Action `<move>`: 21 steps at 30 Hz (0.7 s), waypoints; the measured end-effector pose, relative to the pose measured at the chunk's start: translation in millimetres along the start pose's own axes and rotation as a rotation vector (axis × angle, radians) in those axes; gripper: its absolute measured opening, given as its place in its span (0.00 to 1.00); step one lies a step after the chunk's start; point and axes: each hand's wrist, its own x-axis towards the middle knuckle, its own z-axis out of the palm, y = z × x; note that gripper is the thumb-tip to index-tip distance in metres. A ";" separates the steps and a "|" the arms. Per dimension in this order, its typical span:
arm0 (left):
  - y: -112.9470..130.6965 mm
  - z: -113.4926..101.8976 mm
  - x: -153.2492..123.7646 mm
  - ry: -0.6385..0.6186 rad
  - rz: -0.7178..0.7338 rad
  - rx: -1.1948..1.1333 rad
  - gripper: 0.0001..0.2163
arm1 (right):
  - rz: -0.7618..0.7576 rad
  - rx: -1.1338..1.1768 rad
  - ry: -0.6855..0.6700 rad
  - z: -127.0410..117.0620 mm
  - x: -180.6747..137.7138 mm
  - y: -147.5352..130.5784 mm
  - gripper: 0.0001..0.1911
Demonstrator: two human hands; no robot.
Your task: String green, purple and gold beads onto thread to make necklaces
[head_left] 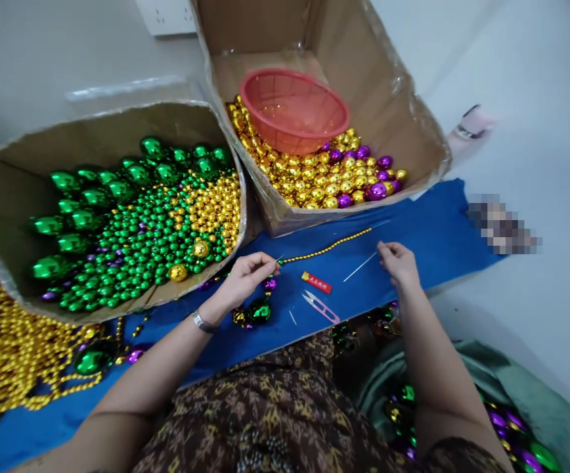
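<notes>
My left hand [253, 276], wearing a silver wristwatch [201, 322], pinches one end of a bead string beside a gold bead strand [329, 251]. That strand runs rightward over the blue cloth [423, 230]. Below these fingers hang or lie larger green, purple and gold beads, including a green ball [259, 311]. My right hand [399, 264] is closed at the fingertips, and a thin, pale needle-like piece [360, 267] slants down-left from them. Between the hands lie a red packet [316, 282] with yellow lettering, pink-handled thread snips [322, 307] and a short white stick [292, 317].
One cardboard box [117, 118] holds green and gold beads. Another box [388, 85] holds gold and purple beads and a red plastic basket [295, 98]. Gold bead strands [23, 355] are heaped at left. A green sack [521, 387] with shiny balls stands low at right.
</notes>
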 end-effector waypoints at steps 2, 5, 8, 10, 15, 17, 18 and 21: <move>6.4 -1.2 0.2 0.010 0.014 0.017 0.13 | -0.002 -0.165 0.003 -0.8 0.8 -1.2 0.19; 10.7 -2.9 -2.2 0.023 0.012 0.015 0.13 | -0.029 -0.389 0.035 0.0 5.6 -9.8 0.19; 8.6 -3.9 -6.0 0.026 -0.001 0.001 0.12 | -0.077 -0.567 0.008 4.0 20.8 -21.2 0.20; 5.8 -4.7 -8.0 0.034 -0.011 -0.020 0.11 | -0.105 -0.662 -0.026 5.3 36.5 -27.3 0.21; 5.1 -6.5 -13.6 0.051 -0.074 -0.182 0.11 | -0.249 -0.788 -0.134 2.1 63.6 -33.2 0.20; 7.3 -8.0 -15.6 0.060 -0.103 -0.284 0.11 | -0.334 -0.799 -0.176 1.4 65.7 -30.9 0.16; 8.4 -8.9 -16.3 0.072 -0.115 -0.326 0.11 | -0.372 -0.799 -0.188 0.9 65.8 -28.9 0.16; 11.2 -12.0 -17.9 0.107 -0.134 -0.372 0.11 | -0.458 -0.784 -0.197 -2.7 65.0 -22.3 0.15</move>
